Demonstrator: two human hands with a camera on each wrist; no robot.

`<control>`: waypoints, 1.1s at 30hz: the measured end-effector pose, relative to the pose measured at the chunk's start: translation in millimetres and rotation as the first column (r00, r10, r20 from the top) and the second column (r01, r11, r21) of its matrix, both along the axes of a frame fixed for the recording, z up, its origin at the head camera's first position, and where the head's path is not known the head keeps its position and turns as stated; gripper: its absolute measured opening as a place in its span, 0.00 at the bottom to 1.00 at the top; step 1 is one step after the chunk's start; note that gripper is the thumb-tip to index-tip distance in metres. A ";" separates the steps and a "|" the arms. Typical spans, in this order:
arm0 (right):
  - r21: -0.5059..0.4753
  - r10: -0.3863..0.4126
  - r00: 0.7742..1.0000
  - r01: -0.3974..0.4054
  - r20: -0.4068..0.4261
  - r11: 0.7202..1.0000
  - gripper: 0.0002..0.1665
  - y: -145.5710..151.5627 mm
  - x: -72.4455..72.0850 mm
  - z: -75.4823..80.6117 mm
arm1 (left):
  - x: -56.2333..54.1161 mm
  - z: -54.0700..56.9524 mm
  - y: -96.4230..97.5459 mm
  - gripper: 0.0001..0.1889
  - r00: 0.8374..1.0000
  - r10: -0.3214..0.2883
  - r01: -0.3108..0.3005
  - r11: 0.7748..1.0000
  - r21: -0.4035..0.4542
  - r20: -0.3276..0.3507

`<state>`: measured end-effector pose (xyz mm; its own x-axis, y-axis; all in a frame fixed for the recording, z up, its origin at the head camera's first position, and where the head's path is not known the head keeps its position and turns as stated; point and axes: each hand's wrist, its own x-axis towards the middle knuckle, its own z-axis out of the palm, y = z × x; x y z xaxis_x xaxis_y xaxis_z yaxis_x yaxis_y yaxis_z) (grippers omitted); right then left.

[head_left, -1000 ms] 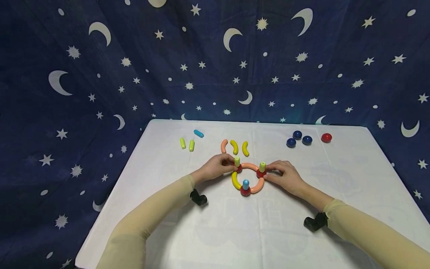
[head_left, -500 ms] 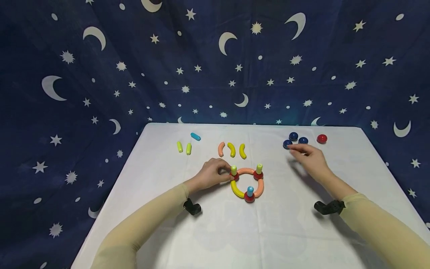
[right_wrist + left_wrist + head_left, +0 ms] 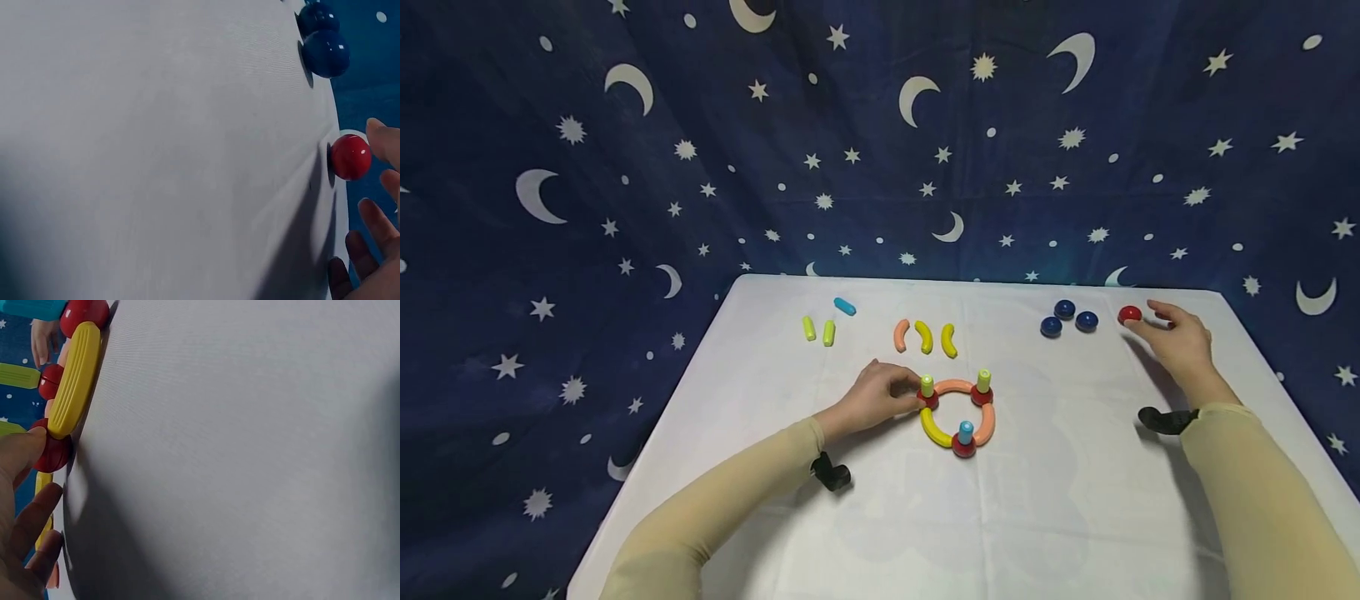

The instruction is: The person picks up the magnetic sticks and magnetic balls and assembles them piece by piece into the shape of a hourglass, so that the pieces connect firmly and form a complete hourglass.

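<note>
My left hand (image 3: 878,397) pinches a red ball (image 3: 53,453) at the left corner of a ring on the table. The ring joins red balls with a yellow curved stick (image 3: 76,381) and two salmon curved sticks (image 3: 988,423). Upright on its balls stand two lime-green short sticks (image 3: 984,381) and a blue short stick (image 3: 966,432). At the far right, my right hand (image 3: 1176,343) has its fingers spread around a loose red ball (image 3: 350,157), the thumb close to it. In the right wrist view a gap shows between fingers and ball.
Several dark blue balls (image 3: 1064,309) sit left of the loose red ball. Behind the ring lie a salmon curved piece (image 3: 901,336) and two yellow ones (image 3: 923,337). Farther left are two lime-green sticks (image 3: 829,333) and a blue one (image 3: 845,306). A starry cloth (image 3: 880,167) hangs behind the white table (image 3: 880,533).
My right hand has left the ring's right corner, passed by the blue balls and reached the loose red ball. The left hand stays at the ring, which has shifted slightly.
</note>
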<state>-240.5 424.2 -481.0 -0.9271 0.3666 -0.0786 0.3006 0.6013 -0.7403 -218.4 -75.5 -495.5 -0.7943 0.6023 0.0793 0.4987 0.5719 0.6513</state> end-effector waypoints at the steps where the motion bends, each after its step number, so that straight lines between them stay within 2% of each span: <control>1: -0.009 -0.008 1.000 0.008 0.011 1.000 0.50 0.5 -1.5 -1.0 | -0.1 -0.5 0.4 0.13 1.000 0.000 0.000 1.000 -0.002 0.001; 9: -0.049 -0.103 0.991 0.107 0.087 0.993 0.49 -3.4 -8.8 -7.1 | -1.0 -0.6 1.1 0.13 1.000 0.005 -0.005 1.000 0.000 -0.014; 23: 0.044 -0.136 0.986 0.133 0.098 0.990 0.47 -2.7 -18.3 -14.3 | -0.5 0.9 0.3 0.14 1.000 0.011 -0.011 1.000 -0.008 -0.006; 33: 0.039 -0.151 0.982 0.148 0.117 0.988 0.48 -3.8 -17.0 -18.6 | -0.7 -3.1 -0.9 0.13 1.000 0.003 -0.003 1.000 0.006 0.004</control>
